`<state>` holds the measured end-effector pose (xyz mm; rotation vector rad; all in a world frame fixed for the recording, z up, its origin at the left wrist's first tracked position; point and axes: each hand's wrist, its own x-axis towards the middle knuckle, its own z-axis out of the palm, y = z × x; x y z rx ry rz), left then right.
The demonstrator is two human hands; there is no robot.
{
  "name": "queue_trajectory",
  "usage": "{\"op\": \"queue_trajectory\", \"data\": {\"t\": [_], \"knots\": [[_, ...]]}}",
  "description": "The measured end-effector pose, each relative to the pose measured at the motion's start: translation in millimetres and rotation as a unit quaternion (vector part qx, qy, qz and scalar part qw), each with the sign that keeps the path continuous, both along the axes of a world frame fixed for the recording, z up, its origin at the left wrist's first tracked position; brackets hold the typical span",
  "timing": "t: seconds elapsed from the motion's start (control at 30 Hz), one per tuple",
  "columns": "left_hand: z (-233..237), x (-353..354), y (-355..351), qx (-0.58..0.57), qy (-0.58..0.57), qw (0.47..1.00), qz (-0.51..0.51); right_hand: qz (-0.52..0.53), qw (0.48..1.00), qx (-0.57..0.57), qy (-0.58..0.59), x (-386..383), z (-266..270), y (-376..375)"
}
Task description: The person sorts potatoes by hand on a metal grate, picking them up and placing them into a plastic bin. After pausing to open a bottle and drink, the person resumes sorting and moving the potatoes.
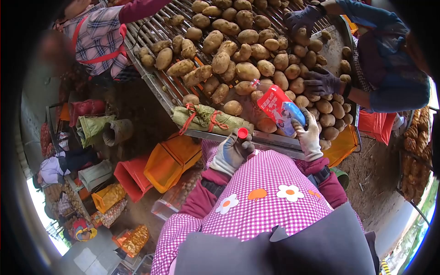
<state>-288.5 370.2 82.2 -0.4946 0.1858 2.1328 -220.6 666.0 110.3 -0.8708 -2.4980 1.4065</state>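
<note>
My right hand [308, 136], in a grey-white work glove, is wrapped round the lower part of a plastic drink bottle [273, 104] with a red and blue label. The bottle lies tilted over the potatoes, its uncapped neck pointing up and left. Close to my apron, my left hand [233, 152], gloved too, pinches a red bottle cap [243, 133]. Just beyond that hand, a greenish roll [213, 120] tied with red string lies along the edge of the sorting rack. Potatoes [247, 71] cover the rack beyond both hands.
The metal-barred rack [151, 82] runs in front of me. At right, a co-worker's gloved hands [321, 81] rest among potatoes; another person in a plaid top [98, 39] stands at left. Orange [167, 162] and red bags [133, 178] hang below the rack; filled sacks [133, 239] stand farther off.
</note>
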Motion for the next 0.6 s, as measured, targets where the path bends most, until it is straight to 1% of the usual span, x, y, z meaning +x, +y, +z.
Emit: {"op": "queue_trajectory", "data": {"t": [0.03, 0.13, 0.23, 0.33, 0.43, 0.53, 0.6], "knots": [[-2, 1, 0, -0.007, -0.005, 1.000, 0.001, 0.000, 1.000, -0.001, 0.000, 0, -1, 0], [-1, -2, 2, 0.028, -0.001, 1.000, 0.001, 0.007, 1.000, 0.013, -0.003, 0, 1, 1], [16, 0, 8, -0.063, -0.013, 0.998, 0.011, 0.006, 1.000, 0.002, -0.009, -1, 1, 2], [15, -1, 8, -0.070, -0.028, 0.997, 0.007, 0.007, 1.000, 0.001, -0.003, 0, 0, 2], [19, 0, 10, -0.060, -0.034, 0.998, 0.012, 0.003, 1.000, -0.003, 0.000, 0, -3, 3], [3, 1, 4, -0.005, -0.013, 1.000, 0.001, 0.004, 1.000, -0.003, -0.008, -1, 1, 2], [-3, 2, 2, -0.006, -0.008, 1.000, -0.001, 0.004, 1.000, -0.002, -0.007, -1, -1, 3]]}}
